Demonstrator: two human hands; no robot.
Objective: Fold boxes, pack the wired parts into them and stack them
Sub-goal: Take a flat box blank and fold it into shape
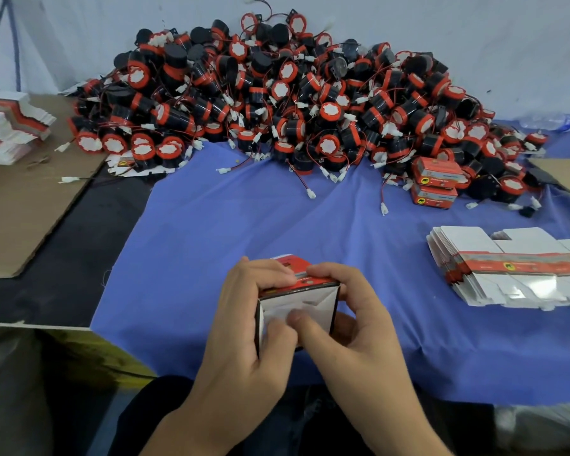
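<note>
While both thumbs press its white end flaps inward, the left hand (244, 324) and right hand (359, 330) curl around the small red-and-white cardboard box (320, 299), clamping it; black-and-red wired parts (277, 93) pile beyond the grip.

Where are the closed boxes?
In the head view, two closed boxes sit stacked on the right, against the parts pile, beyond the flat cartons.
</note>
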